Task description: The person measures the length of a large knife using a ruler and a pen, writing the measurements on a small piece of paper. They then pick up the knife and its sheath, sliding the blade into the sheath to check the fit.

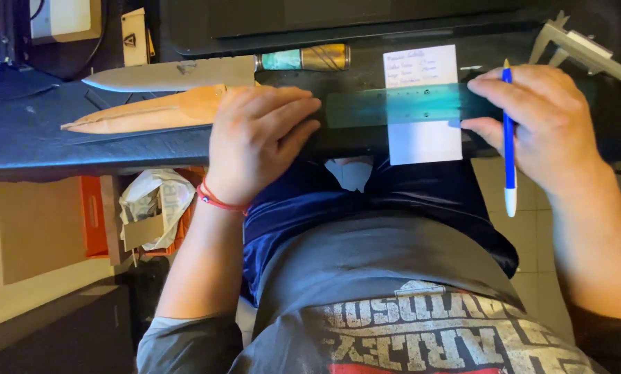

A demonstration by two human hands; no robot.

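Table edge: the dark table runs across the upper half of the frame; its near edge cuts from left to right just below both hands; past it, toward the bottom, lies the person's lap.
Open room: a bare stretch of table sits at the left, under the tip of the sheath; the middle band between the hands is taken by the ruler.
Left hand: lies palm down at centre left, fingers loosely curled, pressing on the butt end of the tan leather sheath; its grip closes round nothing; a red cord bracelet rings the wrist.
Right hand: at upper right, grip closed round a blue pen that stands upright in the frame; its fingertips press on the right end of the ruler.
Ruler: translucent green, lying level between the hands, across the card.
Card: white, upright rectangle, handwritten lines at its top, lower end overhanging the table edge.
Knife: above the sheath, blade pointing left, green and amber handle.
Caliper: metal, top right corner.
Under the table: an orange crate and crumpled white bag at lower left.
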